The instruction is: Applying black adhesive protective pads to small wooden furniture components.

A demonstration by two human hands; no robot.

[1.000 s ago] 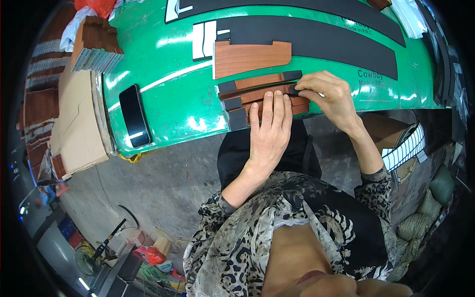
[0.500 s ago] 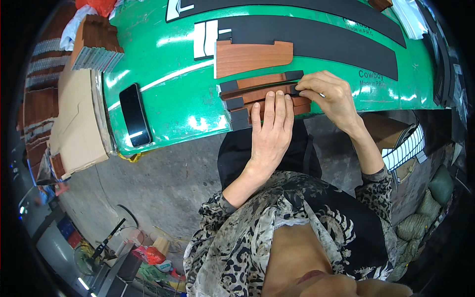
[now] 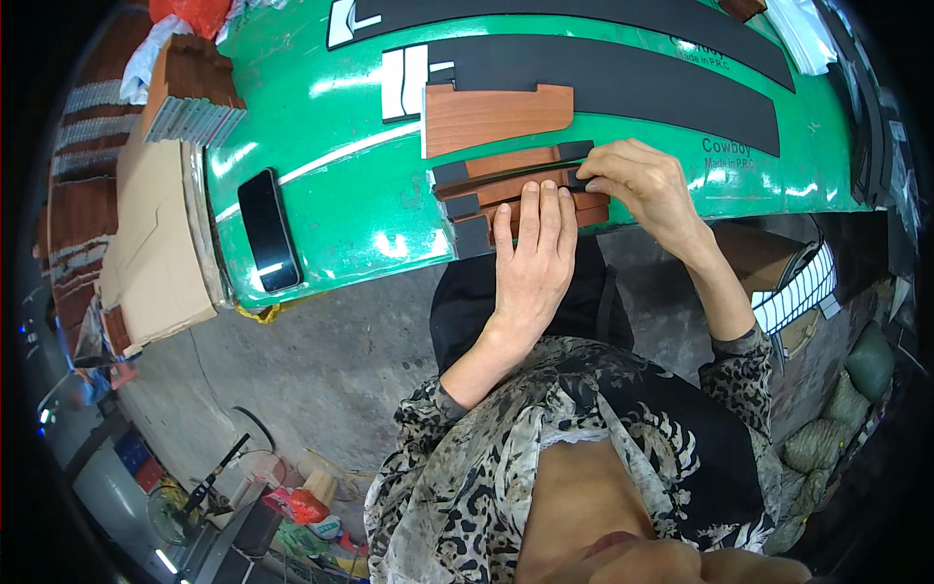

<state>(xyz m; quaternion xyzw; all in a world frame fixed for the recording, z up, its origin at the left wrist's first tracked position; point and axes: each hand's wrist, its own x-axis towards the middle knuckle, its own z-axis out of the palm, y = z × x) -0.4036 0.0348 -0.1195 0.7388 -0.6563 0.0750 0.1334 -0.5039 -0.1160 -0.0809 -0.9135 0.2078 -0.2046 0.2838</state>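
Observation:
Several brown wood-grain pieces with black ends (image 3: 513, 162) lie side by side at the near edge of the green table (image 3: 355, 219). My left hand (image 3: 533, 243) rests on them, its fingers stretched out flat over the nearer pieces. At their right end, my right hand (image 3: 644, 185) pinches the black end of one piece between thumb and fingertips. Just beyond lies a flat wood-grain panel (image 3: 498, 122) with a notched upper edge. It overlaps a long curved black strip (image 3: 623, 78) that has a white patch at its left end.
Another curved black strip (image 3: 584, 15) runs along the back. A black phone (image 3: 269, 229) lies at the left, beside cardboard (image 3: 161, 234) and a stack of brown pieces (image 3: 195, 83). White sheets (image 3: 806, 37) lie at the far right. A carton (image 3: 764, 255) stands below the table's right side.
Both hands stay almost where they were. The piece under my fingers appears slightly tilted, with a dark gap now showing behind it. The view has shifted a little.

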